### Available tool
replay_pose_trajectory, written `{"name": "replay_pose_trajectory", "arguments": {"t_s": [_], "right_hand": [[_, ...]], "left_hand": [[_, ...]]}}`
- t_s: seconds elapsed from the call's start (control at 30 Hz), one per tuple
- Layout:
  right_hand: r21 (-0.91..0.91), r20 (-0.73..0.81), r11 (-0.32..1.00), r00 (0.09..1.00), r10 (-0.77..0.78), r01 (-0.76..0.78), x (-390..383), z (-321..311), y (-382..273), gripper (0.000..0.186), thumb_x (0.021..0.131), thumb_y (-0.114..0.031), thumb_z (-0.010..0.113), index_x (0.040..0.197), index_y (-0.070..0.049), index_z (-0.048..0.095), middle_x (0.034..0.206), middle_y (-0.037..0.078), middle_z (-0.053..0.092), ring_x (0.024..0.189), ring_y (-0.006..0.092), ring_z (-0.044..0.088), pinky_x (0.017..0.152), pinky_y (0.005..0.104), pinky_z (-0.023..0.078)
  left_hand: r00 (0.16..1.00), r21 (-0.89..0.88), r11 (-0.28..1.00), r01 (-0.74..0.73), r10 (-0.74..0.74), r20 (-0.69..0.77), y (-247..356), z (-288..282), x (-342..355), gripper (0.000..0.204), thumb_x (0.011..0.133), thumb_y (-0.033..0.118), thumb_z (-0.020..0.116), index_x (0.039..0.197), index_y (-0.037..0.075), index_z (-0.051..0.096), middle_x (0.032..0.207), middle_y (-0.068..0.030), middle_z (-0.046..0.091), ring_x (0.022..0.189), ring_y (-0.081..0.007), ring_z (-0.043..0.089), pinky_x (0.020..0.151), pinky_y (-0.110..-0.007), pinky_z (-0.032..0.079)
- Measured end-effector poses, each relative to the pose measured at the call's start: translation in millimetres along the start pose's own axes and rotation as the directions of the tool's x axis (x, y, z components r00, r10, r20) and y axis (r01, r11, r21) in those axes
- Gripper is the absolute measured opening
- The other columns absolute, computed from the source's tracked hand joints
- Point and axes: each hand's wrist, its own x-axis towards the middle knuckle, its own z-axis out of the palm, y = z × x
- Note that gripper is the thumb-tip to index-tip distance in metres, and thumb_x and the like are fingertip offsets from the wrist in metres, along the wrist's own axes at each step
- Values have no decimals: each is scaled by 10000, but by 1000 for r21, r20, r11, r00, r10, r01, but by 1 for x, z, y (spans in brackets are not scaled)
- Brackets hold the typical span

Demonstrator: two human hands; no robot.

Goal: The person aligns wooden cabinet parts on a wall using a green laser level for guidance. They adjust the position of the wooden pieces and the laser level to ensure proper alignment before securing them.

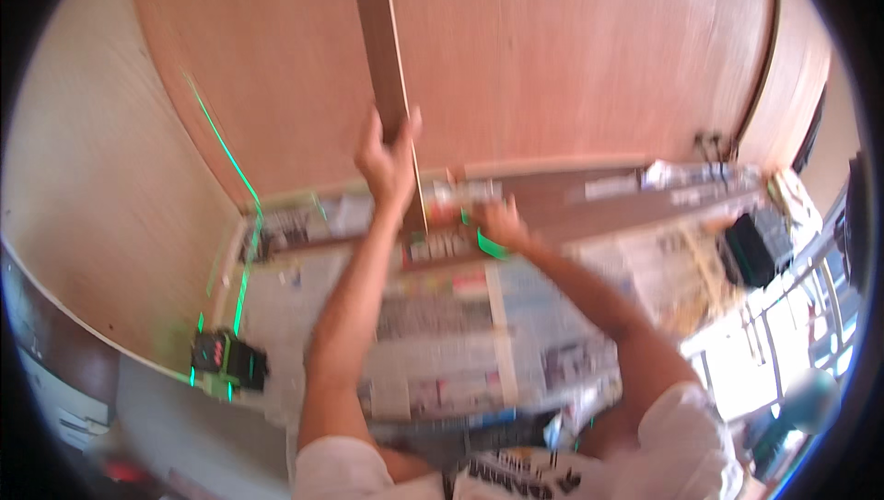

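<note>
Left hand gripping long brown board. Right hand looking blurry near board's low end; can't tell if gripping. Newspaper lying below.

Bold dark lettering runs in stacked lines across the front of a worn white T-shirt at the lower edge of the head view. Newspaper sheets carry printed columns, headlines and picture blocks, their small type blurred beyond reading; large pale characters stand out on a colored section near the middle. Red marks, possibly a logo or indicator, show on a black laser level at left.
</note>
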Motion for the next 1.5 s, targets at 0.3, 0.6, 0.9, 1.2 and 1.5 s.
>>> {"name": "replay_pose_trajectory", "arguments": {"t_s": [0.3,0.6,0.9,1.2,1.5], "right_hand": [[305,130,952,991,-8,-33,-15,-39,-34,619,925,-695,613,1328,-238,726,1259,178,681,1262,400,597,1044,602,450],[364,42,930,997,-69,49,-20,-37,-22,528,889,-607,688,1286,-264,748,1152,184,707,1093,403,676,935,553,540],[363,-56,908,978,-201,208,0,-63,-7,345,821,-371,702,1069,-152,802,881,210,665,886,406,628,825,537,499],[471,33,880,996,-87,61,-37,-58,-24,411,828,-327,766,1185,-124,788,1073,171,618,1115,364,575,1007,494,476],[483,41,874,997,-71,43,-38,-64,-30,514,838,-540,799,1149,-131,808,1005,126,632,1079,330,595,1005,470,478]], "left_hand": [[995,-12,1000,12,-13,-95,25,-4,-29,403,903,203,846,1224,9,697,916,-91,758,796,-154,703,723,-333,558],[997,-186,981,49,-57,-41,23,11,-36,288,934,190,823,1147,28,715,854,40,678,759,-51,599,677,-248,510],[980,-350,923,163,-112,162,37,5,-4,247,962,242,770,1090,36,720,873,20,678,794,-76,606,729,-287,510],[898,-574,708,412,-209,387,2,-29,-15,383,982,243,731,1241,-28,651,942,-54,668,802,-137,649,697,-273,517],[799,-690,441,573,-116,589,-10,-26,-3,545,967,225,739,1418,-43,595,1007,-83,660,853,-184,633,767,-325,520]]}}
